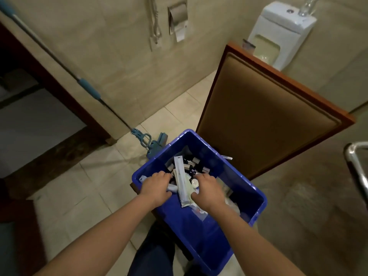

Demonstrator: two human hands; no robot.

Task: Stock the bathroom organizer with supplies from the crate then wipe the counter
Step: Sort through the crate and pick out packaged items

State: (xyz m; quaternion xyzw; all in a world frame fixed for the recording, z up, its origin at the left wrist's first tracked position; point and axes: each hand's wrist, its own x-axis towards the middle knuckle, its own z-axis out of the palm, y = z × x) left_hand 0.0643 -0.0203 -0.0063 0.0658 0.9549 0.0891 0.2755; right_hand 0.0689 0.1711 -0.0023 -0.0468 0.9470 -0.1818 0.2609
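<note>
Supplies (191, 168) loose in crate (199, 226), 6 o'clock: light slippery sachets (180, 176), small stiff bottles (197, 163); pinch mid-body. Left hand (156, 188) fingers buried among sachets, grasp unclear; right hand (208, 191) fingers curl round capped bottle (194, 183).

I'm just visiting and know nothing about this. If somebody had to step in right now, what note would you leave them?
Left grip: a bare hand down among the supplies in the blue crate; whether it holds anything is hidden.
Right grip: also in the crate, beside a long white packet; hold unclear.
Small dark bottles lie at the crate's far end.
Done: nothing visibly stocked; organizer and counter are out of view.
Left: carry supplies to the organizer, then wipe the counter.
</note>
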